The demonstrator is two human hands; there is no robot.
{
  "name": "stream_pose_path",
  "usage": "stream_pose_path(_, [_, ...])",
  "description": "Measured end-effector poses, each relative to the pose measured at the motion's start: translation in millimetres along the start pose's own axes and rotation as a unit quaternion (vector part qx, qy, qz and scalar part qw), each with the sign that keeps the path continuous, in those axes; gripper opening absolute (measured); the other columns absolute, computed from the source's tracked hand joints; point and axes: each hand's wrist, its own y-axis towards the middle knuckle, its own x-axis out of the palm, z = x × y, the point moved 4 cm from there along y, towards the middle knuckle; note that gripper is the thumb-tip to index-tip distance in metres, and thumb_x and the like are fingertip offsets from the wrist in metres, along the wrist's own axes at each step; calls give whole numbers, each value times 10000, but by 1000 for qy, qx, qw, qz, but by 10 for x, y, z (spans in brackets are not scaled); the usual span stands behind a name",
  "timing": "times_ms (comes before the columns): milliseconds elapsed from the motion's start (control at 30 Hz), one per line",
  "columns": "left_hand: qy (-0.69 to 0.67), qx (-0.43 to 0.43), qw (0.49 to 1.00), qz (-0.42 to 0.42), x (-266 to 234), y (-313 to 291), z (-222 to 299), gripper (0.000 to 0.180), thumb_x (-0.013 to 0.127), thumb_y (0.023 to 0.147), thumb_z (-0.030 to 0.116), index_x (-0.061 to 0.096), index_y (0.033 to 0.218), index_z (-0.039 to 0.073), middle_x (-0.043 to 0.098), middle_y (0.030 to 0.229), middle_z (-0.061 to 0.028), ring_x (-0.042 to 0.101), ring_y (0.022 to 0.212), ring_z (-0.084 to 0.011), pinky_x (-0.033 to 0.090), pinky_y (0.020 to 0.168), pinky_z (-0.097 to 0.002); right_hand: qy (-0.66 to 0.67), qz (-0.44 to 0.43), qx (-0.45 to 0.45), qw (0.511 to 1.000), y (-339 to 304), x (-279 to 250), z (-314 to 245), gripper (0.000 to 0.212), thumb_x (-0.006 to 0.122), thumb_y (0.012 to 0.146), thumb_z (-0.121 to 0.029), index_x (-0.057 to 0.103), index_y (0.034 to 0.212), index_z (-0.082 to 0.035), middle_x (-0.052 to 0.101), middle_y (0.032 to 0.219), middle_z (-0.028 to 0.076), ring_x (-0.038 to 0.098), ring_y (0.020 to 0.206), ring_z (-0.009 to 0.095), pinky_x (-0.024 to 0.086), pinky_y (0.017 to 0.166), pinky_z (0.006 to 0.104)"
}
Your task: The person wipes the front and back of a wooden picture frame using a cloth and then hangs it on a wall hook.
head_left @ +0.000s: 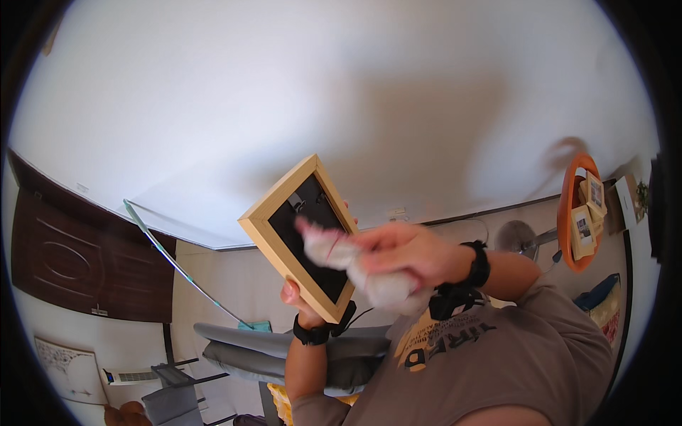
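My left hand [304, 307] holds up a light wooden picture frame [284, 260] by its lower left side, the thumb on the rim and some fingertips showing at the far edge. The frame is tilted, and a black panel with small metal fittings fills its inside. My right hand [419, 250] grips a crumpled white cloth [334, 248] with a pinkish-red edge. The cloth lies over part of the panel in this view; whether it touches is hard to tell. Its lower end is blurred by motion.
A white wall [284, 85] rises beyond my hands. At right, an orange table [566, 238] bears more light-coloured frames [584, 231], with a fan [516, 238] beside it. Grey cushioned seating [277, 348] lies below my left arm. A thin curved pole [174, 264] and dark door [92, 255] stand left.
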Motion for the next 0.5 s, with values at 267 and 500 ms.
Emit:
stream_pose_path(267, [-51, 48, 997, -28, -14, 19, -70, 879, 513, 707, 614, 385, 1290, -30, 538, 1163, -192, 568, 998, -320, 487, 852, -408, 83, -64, -58, 993, 176, 248, -85, 399, 496, 923, -103, 427, 1285, 49, 571, 1077, 56, 538, 923, 84, 445, 792, 234])
stream_pose_path(500, [-168, 72, 979, -84, -348, 15, -157, 952, 524, 652, 648, 382, 1274, -58, 511, 1195, -202, 531, 1056, -329, 441, 915, -401, -183, -57, 29, 981, 153, 14, 161, 410, 523, 912, -124, 457, 1288, 25, 613, 1023, 54, 534, 873, 62, 434, 749, 207])
